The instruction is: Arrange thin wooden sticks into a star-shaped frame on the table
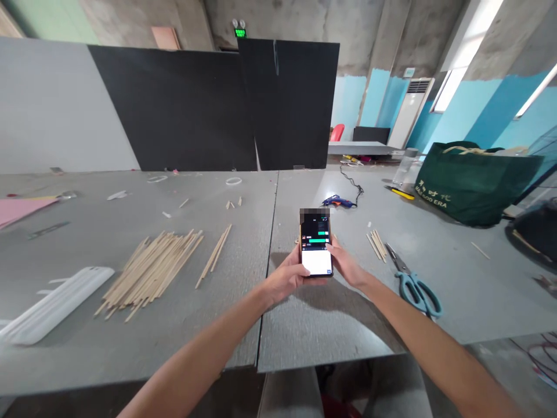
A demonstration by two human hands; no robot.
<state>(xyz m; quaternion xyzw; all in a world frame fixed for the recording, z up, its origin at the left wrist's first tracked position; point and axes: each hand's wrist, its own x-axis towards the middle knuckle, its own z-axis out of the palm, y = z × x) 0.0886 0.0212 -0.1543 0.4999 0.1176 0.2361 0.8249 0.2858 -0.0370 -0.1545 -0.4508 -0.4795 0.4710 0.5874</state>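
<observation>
Both my hands hold a smartphone (316,244) upright above the grey table, its lit screen showing a chat and a white lower area. My left hand (287,274) wraps the phone's lower left, thumb at the bottom of the screen. On the right edge, my right hand (345,264) grips it with the thumb near the middle of the screen. Nearest on the left are a few thin wooden sticks (214,255) and a large pile of the same sticks (152,270). To the right lie several short sticks (376,245) and blue-handled scissors (413,284).
A blue glue gun (338,201) with a black cord lies behind the phone. A yellow utility knife (400,193), a clear bottle (405,165) and a green bag (474,183) stand or lie at right. A white plastic tray (61,302) is at left; black panels (195,110) rise at the back.
</observation>
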